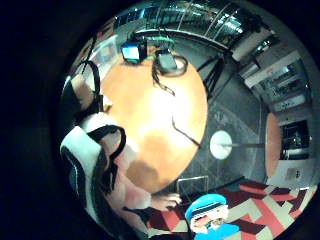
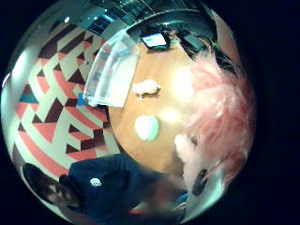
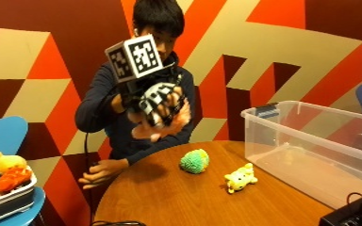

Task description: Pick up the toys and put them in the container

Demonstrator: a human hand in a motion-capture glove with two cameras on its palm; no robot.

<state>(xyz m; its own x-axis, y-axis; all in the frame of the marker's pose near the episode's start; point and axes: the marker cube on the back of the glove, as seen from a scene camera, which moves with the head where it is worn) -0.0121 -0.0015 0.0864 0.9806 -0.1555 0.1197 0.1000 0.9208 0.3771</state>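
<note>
**Desk:** Now, from the outside view first: where is the toy, and where must it go?

**Caption writer:** A seated person lifts the black-gloved right hand [image 3: 158, 106] to chest height above the round wooden bench [image 3: 187, 197], fingers curled round a fluffy pink plush toy [image 3: 162, 126] that spills out below the palm. The clear plastic storage container [image 3: 313, 141], open-topped, stands on the bench's far edge, off to the hand's left and lower. By my reading, the carry runs sideways and down across the bench. The bare left hand [image 3: 99, 173] rests at the near rim, idle; the gloved hand is the one that counts.

**Desk:** Anything left on the bench?

**Caption writer:** Two: a green knitted ball toy [image 3: 194, 161] and, just beside it, a small yellow plush animal [image 3: 241, 178], both lying between the person and the container.

**Desk:** The thumb-side palm view?

**Caption writer:** Pink fur [image 2: 220, 112] fills the side nearest the palm, so the toy sits close against it. Beyond lie the pale green ball [image 2: 147, 127], the small plush animal [image 2: 146, 87] and, at the bench's edge, the container [image 2: 112, 75], its long axis running along that edge.

**Desk:** And the little-finger side?

**Caption writer:** Mostly bare bench [image 1: 155, 115], glove straps and fingers along one side, and cables with a small lit screen [image 1: 133, 51] at the far end. The container does not show; it lies toward the thumb side.
</note>
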